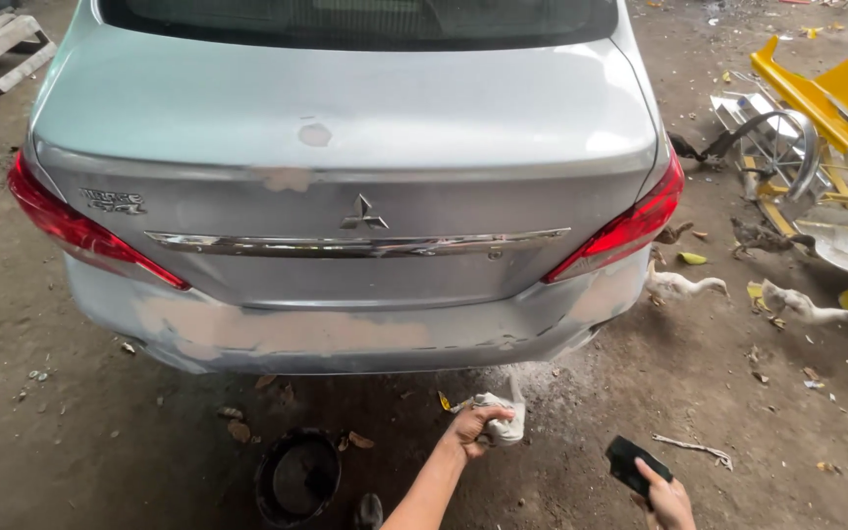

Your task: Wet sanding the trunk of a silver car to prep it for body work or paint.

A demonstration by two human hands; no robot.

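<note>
Left hand grip clutching white rag, right hand gripping black block, wrist cut off

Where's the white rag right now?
In the head view, the white rag is gripped in the left hand, low and just right of centre, over the dirt ground below the car's rear bumper, right of the black bucket.

A black bucket on dirt, ducks beside yellow scrap metal

Right hand — cut by lower edge; black bucket likewise.
</note>
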